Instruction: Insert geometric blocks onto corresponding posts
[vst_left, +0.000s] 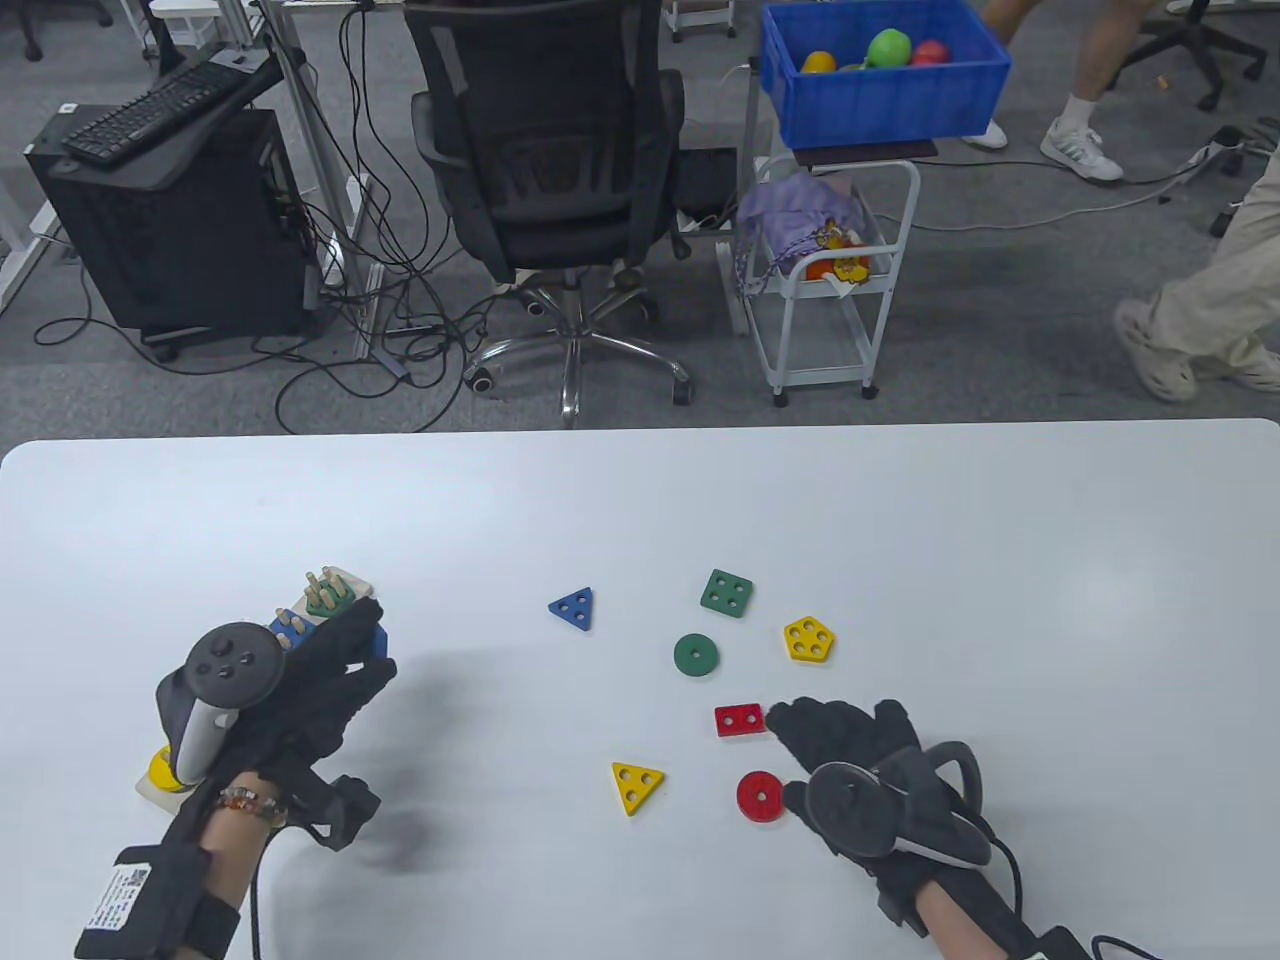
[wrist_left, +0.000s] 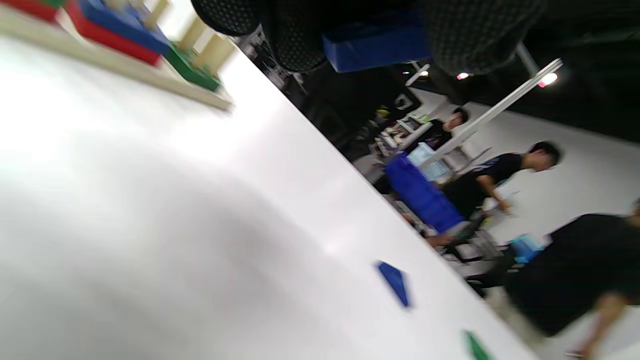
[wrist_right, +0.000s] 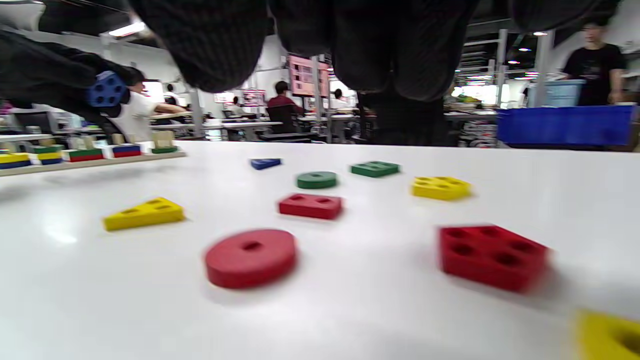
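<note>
The wooden post board (vst_left: 338, 582) lies at the left with stacked blocks on its posts; it also shows in the right wrist view (wrist_right: 90, 159). My left hand (vst_left: 350, 650) holds a blue block with several holes (vst_left: 377, 638) just above the board's near-right side; the block also shows in the left wrist view (wrist_left: 375, 47). My right hand (vst_left: 800, 730) hovers palm down and empty, fingertips beside the red rectangle (vst_left: 738, 720) and above the red disc (vst_left: 760, 795). A red square block (wrist_right: 492, 255) lies under it, seen only in the right wrist view.
Loose on the table: blue triangle (vst_left: 572, 607), green square (vst_left: 727, 593), green disc (vst_left: 695, 654), yellow pentagon (vst_left: 809, 639), yellow triangle (vst_left: 636, 785). Beyond the table's far edge (vst_left: 640, 430) stand an office chair (vst_left: 550, 180) and a white cart (vst_left: 830, 290).
</note>
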